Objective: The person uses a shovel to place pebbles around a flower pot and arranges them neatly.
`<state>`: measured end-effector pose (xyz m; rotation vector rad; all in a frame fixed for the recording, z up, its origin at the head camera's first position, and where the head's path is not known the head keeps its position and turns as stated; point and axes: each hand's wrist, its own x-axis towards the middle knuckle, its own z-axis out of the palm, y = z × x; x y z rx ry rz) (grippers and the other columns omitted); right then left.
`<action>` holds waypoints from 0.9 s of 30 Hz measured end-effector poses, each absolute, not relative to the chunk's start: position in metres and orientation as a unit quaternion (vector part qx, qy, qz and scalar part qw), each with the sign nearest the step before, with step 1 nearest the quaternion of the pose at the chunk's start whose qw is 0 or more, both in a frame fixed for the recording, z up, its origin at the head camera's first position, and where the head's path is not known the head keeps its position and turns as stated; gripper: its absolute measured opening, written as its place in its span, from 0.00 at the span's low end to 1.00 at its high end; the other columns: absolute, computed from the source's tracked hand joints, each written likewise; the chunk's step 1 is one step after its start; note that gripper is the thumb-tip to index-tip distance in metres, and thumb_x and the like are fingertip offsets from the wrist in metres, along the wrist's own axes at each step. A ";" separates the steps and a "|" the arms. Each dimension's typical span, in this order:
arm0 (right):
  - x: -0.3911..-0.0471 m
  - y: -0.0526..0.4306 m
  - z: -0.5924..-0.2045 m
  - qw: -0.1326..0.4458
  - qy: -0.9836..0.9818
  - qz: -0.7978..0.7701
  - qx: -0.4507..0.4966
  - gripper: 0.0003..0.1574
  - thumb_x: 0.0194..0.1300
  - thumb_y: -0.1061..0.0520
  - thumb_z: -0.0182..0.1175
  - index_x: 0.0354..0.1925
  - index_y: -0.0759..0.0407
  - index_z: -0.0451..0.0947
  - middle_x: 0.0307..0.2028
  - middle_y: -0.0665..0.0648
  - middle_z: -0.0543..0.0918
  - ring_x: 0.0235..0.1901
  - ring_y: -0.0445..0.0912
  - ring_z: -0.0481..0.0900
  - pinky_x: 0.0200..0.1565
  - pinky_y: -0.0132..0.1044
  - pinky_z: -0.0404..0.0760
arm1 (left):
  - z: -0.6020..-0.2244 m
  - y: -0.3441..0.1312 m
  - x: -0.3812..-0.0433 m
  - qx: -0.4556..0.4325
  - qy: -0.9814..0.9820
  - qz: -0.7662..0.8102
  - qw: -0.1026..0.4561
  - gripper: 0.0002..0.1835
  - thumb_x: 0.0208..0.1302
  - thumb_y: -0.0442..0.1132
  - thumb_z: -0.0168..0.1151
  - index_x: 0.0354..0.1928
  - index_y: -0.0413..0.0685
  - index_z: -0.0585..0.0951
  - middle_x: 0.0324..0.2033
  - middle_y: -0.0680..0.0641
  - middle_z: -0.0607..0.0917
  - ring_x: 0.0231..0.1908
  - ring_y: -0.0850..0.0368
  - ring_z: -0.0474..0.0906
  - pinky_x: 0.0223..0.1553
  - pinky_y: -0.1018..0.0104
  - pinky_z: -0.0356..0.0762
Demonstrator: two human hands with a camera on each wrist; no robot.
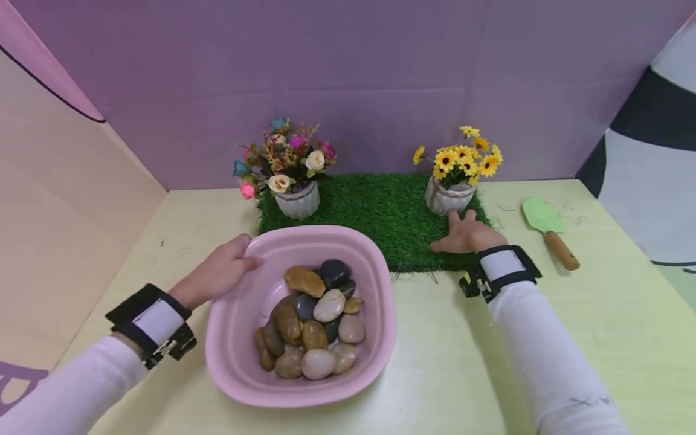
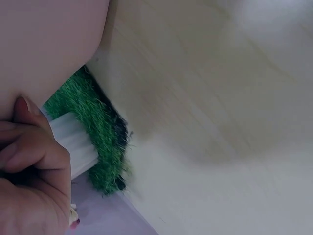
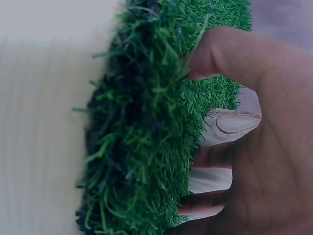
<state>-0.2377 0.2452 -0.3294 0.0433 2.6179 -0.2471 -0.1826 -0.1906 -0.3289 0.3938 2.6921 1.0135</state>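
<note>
Grips rim of pink basin (image 1: 231, 344) with left hand (image 1: 220, 272) at basin's 10 o'clock, with curled fingers showing in left wrist view. Shows stones (image 1: 315, 335) piled inside, in brown, black, white and cream, mostly from centre down toward 6 o'clock. Cannot tell basin resting on table (image 1: 435, 362) from basin held just above it. Holds nothing in right hand (image 1: 466, 234), out at basin's 2 o'clock, relaxed, with fingers spread over near edge of grass mat (image 1: 370, 208). Points fingers toward 11 o'clock at white pot (image 1: 450, 199) of yellow flowers (image 1: 446, 159), tied with twine; cannot tell touching from just beside. Stretches thumb toward 9 o'clock over the green. Shows second pot (image 1: 300, 203), of mixed flowers (image 1: 315, 161), upright on mat at basin's 12 o'clock. Shows trowel (image 1: 551, 240) lying on table at right hand's 3 o'clock, apart from mat, with green blade toward 11 and wooden handle toward 5. Wears white sleeves (image 1: 544, 344) and black straps (image 1: 154, 317) at both wrists
</note>
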 end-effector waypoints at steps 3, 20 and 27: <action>-0.238 0.245 -0.330 0.255 0.963 -0.090 0.018 0.63 0.67 0.33 0.53 0.77 0.66 0.31 0.69 0.84 0.38 0.64 0.79 0.59 0.59 0.72 0.66 | -0.329 -0.185 -0.186 0.136 0.923 0.341 0.118 0.10 0.72 0.39 0.50 0.46 0.38 0.70 0.37 0.38 0.77 0.35 0.51 0.81 0.37 0.59 0.80; -0.238 0.243 -0.331 0.256 0.962 -0.089 0.021 0.65 0.66 0.32 0.52 0.77 0.66 0.30 0.70 0.84 0.35 0.66 0.79 0.56 0.60 0.72 0.65 | -0.330 -0.152 -0.199 0.133 0.928 0.332 0.107 0.08 0.70 0.37 0.51 0.41 0.38 0.69 0.32 0.39 0.74 0.32 0.49 0.80 0.30 0.63 0.79; -0.238 0.244 -0.331 0.251 0.964 -0.086 0.022 0.64 0.66 0.32 0.53 0.76 0.66 0.31 0.70 0.84 0.37 0.66 0.79 0.57 0.59 0.72 0.65 | -0.331 -0.144 -0.203 0.120 0.930 0.328 0.112 0.09 0.71 0.40 0.50 0.44 0.39 0.68 0.34 0.39 0.76 0.31 0.50 0.81 0.29 0.63 0.80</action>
